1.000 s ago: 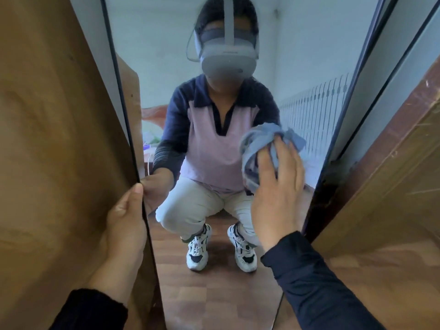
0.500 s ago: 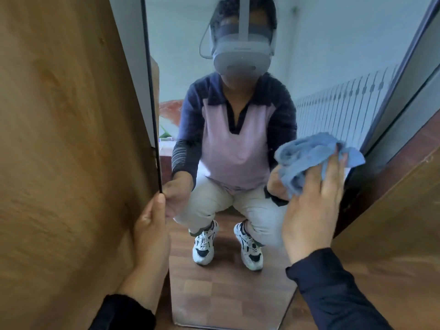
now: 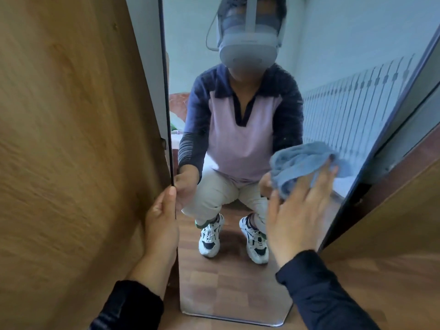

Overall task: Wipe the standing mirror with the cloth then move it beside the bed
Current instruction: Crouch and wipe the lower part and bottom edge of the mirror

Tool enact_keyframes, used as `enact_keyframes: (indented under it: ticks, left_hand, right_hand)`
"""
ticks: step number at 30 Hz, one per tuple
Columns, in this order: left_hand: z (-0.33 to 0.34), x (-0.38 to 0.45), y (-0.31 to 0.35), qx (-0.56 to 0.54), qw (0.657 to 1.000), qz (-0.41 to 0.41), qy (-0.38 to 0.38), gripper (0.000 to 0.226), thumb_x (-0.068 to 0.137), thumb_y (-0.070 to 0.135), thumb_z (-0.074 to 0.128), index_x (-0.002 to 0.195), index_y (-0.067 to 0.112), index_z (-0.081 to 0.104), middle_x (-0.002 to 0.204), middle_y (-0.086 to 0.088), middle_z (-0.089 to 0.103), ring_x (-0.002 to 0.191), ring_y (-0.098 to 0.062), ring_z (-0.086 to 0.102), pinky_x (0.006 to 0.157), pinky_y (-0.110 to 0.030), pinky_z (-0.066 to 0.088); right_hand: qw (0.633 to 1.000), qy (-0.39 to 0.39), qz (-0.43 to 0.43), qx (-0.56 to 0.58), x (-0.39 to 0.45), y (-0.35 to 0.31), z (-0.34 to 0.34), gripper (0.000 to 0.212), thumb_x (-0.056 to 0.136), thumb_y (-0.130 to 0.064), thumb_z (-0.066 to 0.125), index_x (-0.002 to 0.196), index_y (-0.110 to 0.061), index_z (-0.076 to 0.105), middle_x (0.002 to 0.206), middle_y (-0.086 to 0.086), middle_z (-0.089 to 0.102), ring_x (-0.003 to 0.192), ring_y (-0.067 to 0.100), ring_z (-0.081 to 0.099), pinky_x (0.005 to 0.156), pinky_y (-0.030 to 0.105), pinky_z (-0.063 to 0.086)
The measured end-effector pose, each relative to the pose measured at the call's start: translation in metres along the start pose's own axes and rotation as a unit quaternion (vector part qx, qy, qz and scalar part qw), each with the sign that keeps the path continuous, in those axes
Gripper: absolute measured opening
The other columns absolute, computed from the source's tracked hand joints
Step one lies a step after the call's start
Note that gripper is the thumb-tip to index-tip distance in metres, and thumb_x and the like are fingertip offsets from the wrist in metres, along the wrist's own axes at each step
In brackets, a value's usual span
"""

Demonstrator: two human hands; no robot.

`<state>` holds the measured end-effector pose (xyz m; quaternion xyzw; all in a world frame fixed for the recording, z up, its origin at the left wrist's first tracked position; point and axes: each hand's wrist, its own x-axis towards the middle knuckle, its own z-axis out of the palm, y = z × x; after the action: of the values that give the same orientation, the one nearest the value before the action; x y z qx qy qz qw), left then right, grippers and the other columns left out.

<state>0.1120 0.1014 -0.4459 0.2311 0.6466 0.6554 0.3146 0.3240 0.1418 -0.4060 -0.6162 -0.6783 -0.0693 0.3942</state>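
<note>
The standing mirror [image 3: 228,289] is tall, with a thin dark frame, and rests on the floor right in front of me. My left hand [image 3: 162,225] grips its left edge low down, thumb on the front. A bunched blue cloth [image 3: 302,160] lies against the glass near the right edge. My right hand [image 3: 297,215] presses it there with spread, straight fingers. The glass reflects a crouching person in a headset.
A large wooden panel [image 3: 71,139] stands close against the mirror's left side. Brown wooden furniture [image 3: 392,222] flanks the right side behind the frame. Wood-patterned flooring [image 3: 392,301] runs under the mirror's foot.
My right hand has slid the cloth rightwards across the glass, from the middle towards the right edge. My left hand has kept its hold on the left edge.
</note>
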Motion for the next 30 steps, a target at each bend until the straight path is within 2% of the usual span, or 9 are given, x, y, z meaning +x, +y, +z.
enact_keyframes:
  ticks: [4, 6, 9, 13, 16, 20, 22, 25, 30]
  left_hand:
    - [-0.004, 0.002, -0.005, 0.009, 1.0, -0.026, -0.01, 0.019, 0.09, 0.059, 0.056, 0.09, 0.048, 0.071, 0.102, 0.021, 0.071, 0.106, -0.005, 0.065, 0.105, -0.039, 0.048]
    - [-0.008, 0.004, -0.009, 0.002, 0.999, -0.025, -0.019, 0.025, 0.077, 0.069, 0.058, 0.091, 0.055, 0.072, 0.103, 0.018, 0.074, 0.108, -0.008, 0.067, 0.105, -0.041, 0.049]
    - [-0.009, 0.002, -0.01, 0.012, 0.999, -0.027, -0.017, 0.024, 0.076, 0.069, 0.056, 0.09, 0.057, 0.072, 0.105, 0.017, 0.073, 0.109, -0.009, 0.067, 0.104, -0.04, 0.049]
    - [0.0, -0.005, -0.003, 0.021, 0.999, -0.027, 0.03, 0.026, 0.098, 0.047, 0.051, 0.11, 0.031, 0.069, 0.112, 0.004, 0.071, 0.108, -0.012, 0.064, 0.097, -0.031, 0.05]
    - [-0.001, -0.011, -0.004, 0.021, 0.999, -0.015, 0.025, 0.023, 0.1, 0.042, 0.051, 0.109, 0.029, 0.068, 0.11, 0.006, 0.07, 0.109, -0.012, 0.064, 0.099, -0.031, 0.048]
    - [-0.01, -0.017, -0.018, -0.005, 1.0, -0.019, -0.016, 0.042, 0.092, 0.053, 0.054, 0.119, 0.026, 0.071, 0.119, 0.005, 0.073, 0.116, -0.012, 0.065, 0.108, -0.044, 0.045]
    - [-0.011, -0.017, -0.023, -0.012, 0.999, -0.028, -0.013, 0.033, 0.096, 0.047, 0.054, 0.117, 0.028, 0.071, 0.118, 0.007, 0.073, 0.115, -0.01, 0.065, 0.107, -0.041, 0.046]
    - [-0.009, -0.017, -0.027, -0.012, 0.999, -0.048, -0.004, 0.018, 0.101, 0.035, 0.052, 0.097, 0.037, 0.07, 0.105, 0.016, 0.072, 0.108, -0.003, 0.064, 0.1, -0.03, 0.047]
    - [-0.013, -0.015, -0.032, 0.011, 0.998, -0.057, 0.002, 0.014, 0.099, 0.044, 0.053, 0.093, 0.044, 0.066, 0.105, 0.023, 0.066, 0.105, 0.001, 0.06, 0.101, -0.031, 0.046]
  right_hand:
    - [0.975, -0.061, -0.202, -0.076, -0.021, 0.01, 0.015, 0.082, 0.08, 0.0, 0.067, 0.152, 0.006, 0.028, 0.165, 0.024, 0.009, 0.154, 0.041, 0.004, 0.123, 0.057, 0.017]
    - [0.968, -0.059, -0.227, -0.093, -0.014, 0.031, 0.008, 0.079, 0.077, 0.007, 0.062, 0.149, 0.001, 0.032, 0.166, 0.014, 0.007, 0.155, 0.035, 0.005, 0.122, 0.06, 0.017]
    - [0.987, -0.026, -0.13, -0.093, -0.004, 0.048, -0.006, 0.074, 0.072, 0.014, 0.066, 0.142, 0.003, 0.042, 0.166, 0.014, 0.012, 0.155, 0.033, 0.007, 0.122, 0.06, 0.015]
    - [0.999, 0.008, -0.034, 0.002, 0.001, 0.011, 0.0, 0.076, 0.08, 0.016, 0.059, 0.15, 0.003, 0.032, 0.166, 0.018, 0.01, 0.155, 0.037, 0.002, 0.123, 0.055, 0.02]
    - [0.988, -0.022, -0.152, 0.026, -0.005, -0.027, 0.017, 0.084, 0.078, 0.015, 0.055, 0.154, -0.006, 0.025, 0.167, 0.015, 0.01, 0.155, 0.035, -0.002, 0.121, 0.058, 0.024]
    - [0.955, -0.071, -0.287, 0.01, -0.013, -0.048, 0.029, 0.063, 0.092, -0.007, 0.04, 0.155, -0.008, 0.032, 0.164, 0.015, 0.024, 0.153, 0.035, 0.016, 0.124, 0.052, 0.013]
    - [0.943, -0.071, -0.324, -0.031, -0.009, -0.035, 0.024, 0.065, 0.091, -0.008, 0.041, 0.155, -0.008, 0.032, 0.164, 0.013, 0.025, 0.153, 0.034, 0.018, 0.122, 0.058, 0.014]
    - [0.964, -0.042, -0.254, -0.062, 0.003, -0.005, 0.01, 0.085, 0.077, 0.007, 0.061, 0.155, -0.009, 0.03, 0.165, 0.011, 0.022, 0.154, 0.032, 0.012, 0.121, 0.064, 0.012]
    - [0.989, 0.013, -0.146, -0.005, 0.0, -0.024, 0.012, 0.067, 0.087, 0.011, 0.053, 0.151, 0.0, 0.038, 0.164, 0.019, 0.023, 0.153, 0.04, 0.012, 0.122, 0.061, 0.017]
